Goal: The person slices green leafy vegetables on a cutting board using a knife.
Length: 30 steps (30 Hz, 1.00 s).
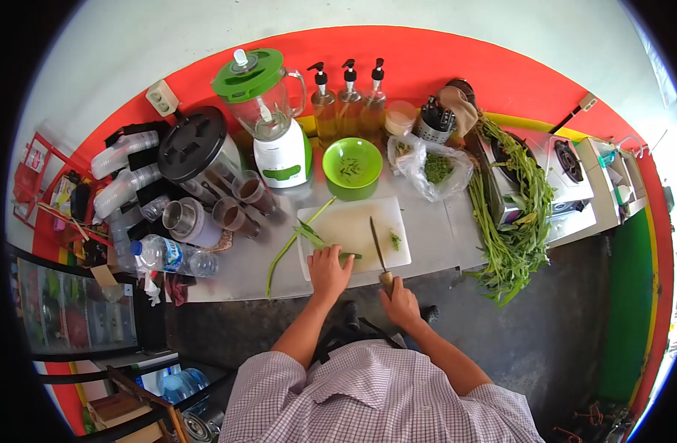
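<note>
My left hand (330, 273) is closed over some long green leaves (310, 233) at the near left of the white cutting board (349, 213). In my right hand (401, 301) is a knife (377, 242), gripped by its wooden handle, with the blade pointing away from me over the board. A small pile of chopped greens (395, 240) lies right of the blade. Left of the board, a long green stalk (283, 255) lies on the metal counter. Just behind the board stands a green bowl (353, 190) with cut green pieces inside.
At the back stand a blender (281, 159) and several pump bottles (349, 111). A plastic bag (460, 181) holds chopped greens. Leafy stalks (512, 236) hang over the counter's front edge beside a stove (567, 177). Dark-filled cups (235, 219) and a water bottle (172, 256) are left.
</note>
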Each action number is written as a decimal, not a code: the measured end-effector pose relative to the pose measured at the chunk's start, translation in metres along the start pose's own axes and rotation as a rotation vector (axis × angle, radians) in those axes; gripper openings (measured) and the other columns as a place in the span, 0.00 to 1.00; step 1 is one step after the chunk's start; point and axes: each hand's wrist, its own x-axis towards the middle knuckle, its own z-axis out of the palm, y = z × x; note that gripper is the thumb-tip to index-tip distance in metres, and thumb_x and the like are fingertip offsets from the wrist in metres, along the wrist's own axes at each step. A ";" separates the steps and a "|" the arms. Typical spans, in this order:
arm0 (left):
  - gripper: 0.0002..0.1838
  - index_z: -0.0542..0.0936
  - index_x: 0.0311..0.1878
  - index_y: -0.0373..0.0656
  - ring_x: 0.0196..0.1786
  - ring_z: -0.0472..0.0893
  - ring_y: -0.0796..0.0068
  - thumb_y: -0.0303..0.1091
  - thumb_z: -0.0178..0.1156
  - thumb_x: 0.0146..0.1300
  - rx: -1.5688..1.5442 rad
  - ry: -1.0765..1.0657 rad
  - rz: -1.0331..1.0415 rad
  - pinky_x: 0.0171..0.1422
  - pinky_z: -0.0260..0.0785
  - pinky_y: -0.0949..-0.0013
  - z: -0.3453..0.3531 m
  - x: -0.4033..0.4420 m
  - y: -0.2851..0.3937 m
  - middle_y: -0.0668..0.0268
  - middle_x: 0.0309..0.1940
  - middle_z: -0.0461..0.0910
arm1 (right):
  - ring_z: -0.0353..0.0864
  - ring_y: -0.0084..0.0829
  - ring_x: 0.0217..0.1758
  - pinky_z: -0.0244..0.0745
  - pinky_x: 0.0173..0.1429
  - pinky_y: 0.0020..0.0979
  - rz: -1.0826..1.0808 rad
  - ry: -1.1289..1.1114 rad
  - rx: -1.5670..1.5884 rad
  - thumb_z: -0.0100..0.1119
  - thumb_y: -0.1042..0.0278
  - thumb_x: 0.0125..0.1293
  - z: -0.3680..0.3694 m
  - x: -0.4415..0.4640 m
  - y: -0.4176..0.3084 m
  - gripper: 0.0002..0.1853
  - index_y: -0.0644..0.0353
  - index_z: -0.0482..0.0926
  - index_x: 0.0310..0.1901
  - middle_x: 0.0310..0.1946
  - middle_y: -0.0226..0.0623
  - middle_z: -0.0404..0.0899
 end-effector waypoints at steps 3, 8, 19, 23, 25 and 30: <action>0.22 0.81 0.56 0.49 0.72 0.69 0.60 0.44 0.71 0.60 0.183 0.324 0.141 0.69 0.59 0.46 -0.018 -0.017 0.019 0.62 0.62 0.76 | 0.81 0.69 0.39 0.75 0.44 0.61 0.026 0.018 0.063 0.60 0.50 0.72 -0.009 -0.004 -0.002 0.26 0.66 0.67 0.54 0.34 0.65 0.83; 0.17 0.83 0.54 0.49 0.71 0.69 0.65 0.42 0.67 0.64 0.271 0.203 0.558 0.69 0.60 0.51 -0.028 -0.004 -0.004 0.66 0.62 0.76 | 0.81 0.69 0.35 0.75 0.41 0.63 -0.108 0.074 0.125 0.58 0.51 0.73 0.011 0.005 0.000 0.23 0.66 0.68 0.51 0.31 0.65 0.82; 0.24 0.80 0.65 0.52 0.71 0.70 0.66 0.44 0.63 0.67 0.240 0.104 0.660 0.69 0.60 0.53 -0.006 -0.003 -0.001 0.66 0.66 0.75 | 0.83 0.68 0.37 0.76 0.44 0.63 -0.057 0.053 0.163 0.57 0.54 0.73 0.011 0.014 -0.024 0.25 0.67 0.63 0.58 0.31 0.65 0.83; 0.26 0.78 0.67 0.51 0.74 0.68 0.68 0.44 0.63 0.66 0.291 0.098 0.754 0.69 0.59 0.54 -0.011 0.004 -0.003 0.68 0.70 0.74 | 0.83 0.68 0.35 0.77 0.44 0.63 0.026 -0.005 0.083 0.55 0.54 0.74 0.001 0.014 -0.035 0.24 0.66 0.62 0.58 0.31 0.65 0.83; 0.25 0.78 0.67 0.51 0.75 0.68 0.69 0.43 0.62 0.67 0.291 0.057 0.751 0.70 0.60 0.54 -0.013 0.005 -0.002 0.69 0.71 0.73 | 0.83 0.67 0.35 0.77 0.43 0.63 0.042 -0.007 0.036 0.54 0.54 0.74 0.002 0.015 -0.036 0.24 0.66 0.63 0.57 0.31 0.64 0.83; 0.22 0.80 0.64 0.50 0.72 0.72 0.71 0.39 0.63 0.66 0.294 0.056 0.837 0.69 0.60 0.57 -0.008 0.003 -0.004 0.71 0.69 0.76 | 0.84 0.64 0.34 0.79 0.41 0.61 0.062 -0.007 -0.037 0.54 0.53 0.74 0.001 0.014 -0.035 0.22 0.64 0.64 0.55 0.30 0.61 0.84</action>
